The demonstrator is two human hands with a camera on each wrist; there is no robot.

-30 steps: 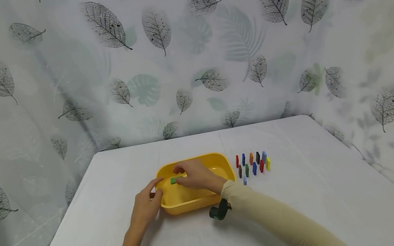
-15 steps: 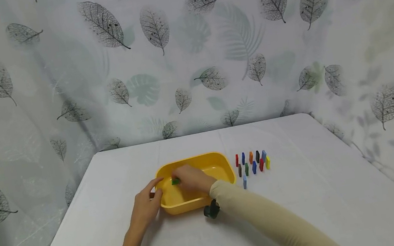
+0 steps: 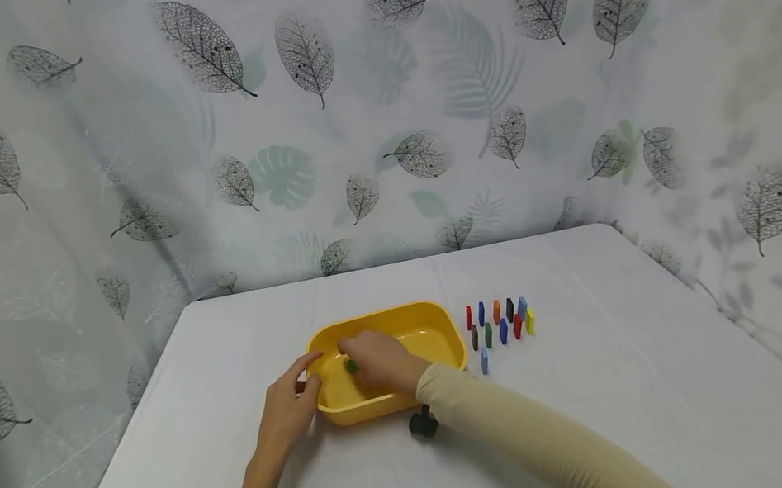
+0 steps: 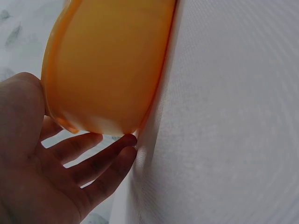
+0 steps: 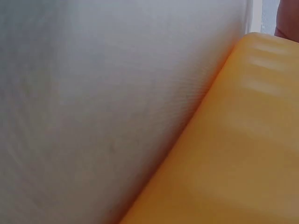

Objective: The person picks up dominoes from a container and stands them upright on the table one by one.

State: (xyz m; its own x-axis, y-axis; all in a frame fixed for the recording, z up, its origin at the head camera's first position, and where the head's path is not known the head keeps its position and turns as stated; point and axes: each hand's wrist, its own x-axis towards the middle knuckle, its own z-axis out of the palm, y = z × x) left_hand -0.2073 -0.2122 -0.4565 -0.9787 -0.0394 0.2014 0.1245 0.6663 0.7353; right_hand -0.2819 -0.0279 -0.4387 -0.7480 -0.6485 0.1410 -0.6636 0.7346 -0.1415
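Observation:
A shallow yellow tray (image 3: 443, 349) stands on the white-covered table. My left hand (image 3: 290, 412) holds its left end, the thumb at the rim; in the left wrist view the other fingers (image 4: 110, 175) touch the outer wall. Inside the tray, my right hand (image 3: 379, 362) pinches a small green block (image 3: 351, 365) low over the floor; most of the block is hidden by the hand. The right wrist view shows the tray's outer side (image 5: 247, 140), and the right hand's fingers are out of sight there.
Right of the tray, several small coloured blocks stand upright in two rows, among them an orange block (image 3: 496, 312) and a yellow block (image 3: 530, 321). A light blue block (image 3: 485, 361) stands apart, nearer the front. A leaf-patterned curtain (image 3: 358, 115) hangs behind the table.
My right hand has moved slightly left and down in the tray, its fingers closing in on the green block, which now shows less. The left hand and tray keep their place.

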